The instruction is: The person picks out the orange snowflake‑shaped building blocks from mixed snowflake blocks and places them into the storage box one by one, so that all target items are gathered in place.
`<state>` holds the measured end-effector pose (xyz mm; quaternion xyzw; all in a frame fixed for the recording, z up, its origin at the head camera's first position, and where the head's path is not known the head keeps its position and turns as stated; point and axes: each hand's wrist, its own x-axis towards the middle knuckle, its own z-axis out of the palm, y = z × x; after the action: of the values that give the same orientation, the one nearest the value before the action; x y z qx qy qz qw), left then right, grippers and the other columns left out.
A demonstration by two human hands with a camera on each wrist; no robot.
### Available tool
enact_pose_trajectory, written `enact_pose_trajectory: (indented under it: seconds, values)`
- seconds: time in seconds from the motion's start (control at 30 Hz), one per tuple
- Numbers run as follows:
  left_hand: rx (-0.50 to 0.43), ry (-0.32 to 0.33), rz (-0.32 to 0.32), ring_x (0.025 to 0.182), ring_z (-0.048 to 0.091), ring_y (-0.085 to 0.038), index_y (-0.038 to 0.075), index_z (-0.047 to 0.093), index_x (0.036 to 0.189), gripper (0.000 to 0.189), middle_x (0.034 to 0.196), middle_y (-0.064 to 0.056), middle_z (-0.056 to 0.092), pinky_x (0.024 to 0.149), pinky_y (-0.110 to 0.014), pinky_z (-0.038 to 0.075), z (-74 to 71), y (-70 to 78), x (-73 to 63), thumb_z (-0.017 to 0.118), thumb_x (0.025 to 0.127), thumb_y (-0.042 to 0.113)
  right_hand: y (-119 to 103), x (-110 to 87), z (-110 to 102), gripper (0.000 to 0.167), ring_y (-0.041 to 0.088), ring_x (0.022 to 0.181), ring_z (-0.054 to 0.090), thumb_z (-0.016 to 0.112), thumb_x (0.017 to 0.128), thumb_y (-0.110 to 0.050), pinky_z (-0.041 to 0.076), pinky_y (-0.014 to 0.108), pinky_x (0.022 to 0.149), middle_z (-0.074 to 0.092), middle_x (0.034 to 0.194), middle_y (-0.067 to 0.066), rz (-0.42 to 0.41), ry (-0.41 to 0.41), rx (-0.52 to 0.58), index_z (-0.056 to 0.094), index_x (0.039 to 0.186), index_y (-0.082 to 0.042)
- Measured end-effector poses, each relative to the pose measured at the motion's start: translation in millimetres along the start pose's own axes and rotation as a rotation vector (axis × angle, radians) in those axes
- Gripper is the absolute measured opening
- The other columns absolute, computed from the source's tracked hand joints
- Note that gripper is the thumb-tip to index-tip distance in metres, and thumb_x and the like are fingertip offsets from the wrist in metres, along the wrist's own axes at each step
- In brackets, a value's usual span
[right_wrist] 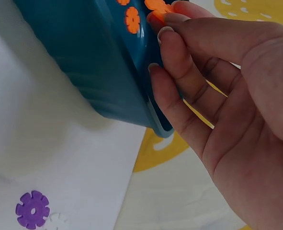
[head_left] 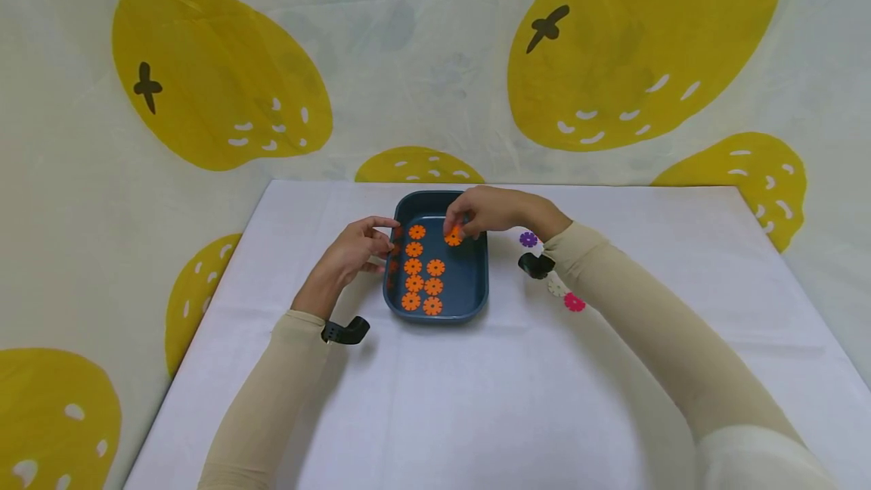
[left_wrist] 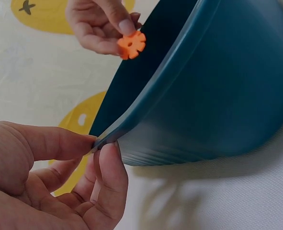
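A dark blue rectangular tray [head_left: 463, 307] stands on the table. Inside it, orange notched discs [head_left: 413, 266] lie in two columns, the left column longer than the right. My left hand [head_left: 353, 252] is at the tray's left side; in the left wrist view its thumb and fingers pinch the rim [left_wrist: 113, 132]. Over the tray's far right part, my right hand [head_left: 491, 209] pinches an orange notched disc [head_left: 453, 236] between thumb and fingers. The right wrist view shows its other fingers [right_wrist: 167, 91] loosely bent beside the tray wall.
Right of the tray, a purple notched disc [head_left: 528, 239], a white one [head_left: 557, 286] and a pink one [head_left: 574, 302] lie on the white tabletop [head_left: 435, 399], partly under the right forearm. A cloth with yellow fruit shapes [head_left: 224, 74] hangs behind the table.
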<state>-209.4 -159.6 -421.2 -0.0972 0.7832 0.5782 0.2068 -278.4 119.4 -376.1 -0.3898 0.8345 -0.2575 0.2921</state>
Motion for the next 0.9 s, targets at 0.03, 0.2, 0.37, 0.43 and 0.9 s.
enact_pose_trajectory:
  seconds: [0.03, 0.2, 0.37, 0.43, 0.9]
  values:
    - [0.000, 0.000, 0.000, 0.098, 0.061, -0.030, 0.018, 0.059, 0.139, 0.043, 0.112, -0.013, 0.055, 0.065, -0.033, 0.058, -0.1, -0.1, 0.0, 0.054, 0.099, 0.001, 0.2, 2.1, 0.6, 0.022, 0.029, 0.093, 0.067, 0.063, 0.098, -0.003, 0.058, 0.036, 0.081, 0.072, 0.109, 0.004, -0.001, -0.007, 0.004, 0.072, 0.116, -0.012]
    - [-0.001, -0.003, 0.002, 0.098, 0.060, -0.030, 0.018, 0.059, 0.139, 0.043, 0.112, -0.012, 0.055, 0.065, -0.033, 0.058, -0.5, -0.2, -0.3, 0.054, 0.099, 0.001, 0.9, 11.7, 2.9, 0.022, 0.025, 0.088, 0.067, 0.065, 0.098, -0.005, 0.058, 0.036, 0.079, 0.072, 0.109, 0.002, -0.012, -0.037, -0.019, 0.074, 0.116, -0.014]
    - [-0.005, -0.009, 0.004, 0.097, 0.060, -0.029, 0.018, 0.059, 0.138, 0.043, 0.112, -0.012, 0.054, 0.065, -0.033, 0.058, -1.0, 0.0, -1.1, 0.054, 0.099, 0.001, 1.3, 19.9, 5.6, 0.023, 0.017, 0.081, 0.064, 0.064, 0.097, -0.004, 0.058, 0.042, 0.079, 0.071, 0.103, 0.001, -0.020, -0.052, -0.038, 0.074, 0.114, -0.015]
    - [-0.004, -0.009, 0.005, 0.097, 0.060, -0.029, 0.018, 0.059, 0.138, 0.043, 0.112, -0.012, 0.055, 0.065, -0.033, 0.058, -1.2, 0.0, -1.2, 0.053, 0.099, 0.001, 1.1, 23.2, 6.3, 0.023, 0.018, 0.080, 0.064, 0.064, 0.097, -0.002, 0.058, 0.047, 0.081, 0.071, 0.103, 0.002, -0.024, -0.062, -0.029, 0.074, 0.114, -0.014]
    - [0.008, -0.005, 0.014, 0.095, 0.061, -0.028, 0.021, 0.061, 0.135, 0.041, 0.111, -0.012, 0.056, 0.071, -0.039, 0.060, -0.8, 1.0, -0.6, 0.055, 0.099, 0.001, -3.4, 41.7, 12.7, 0.023, 0.017, 0.084, 0.064, 0.064, 0.096, -0.001, 0.057, 0.031, 0.076, 0.072, 0.105, 0.002, -0.017, -0.100, -0.109, 0.074, 0.113, -0.013]
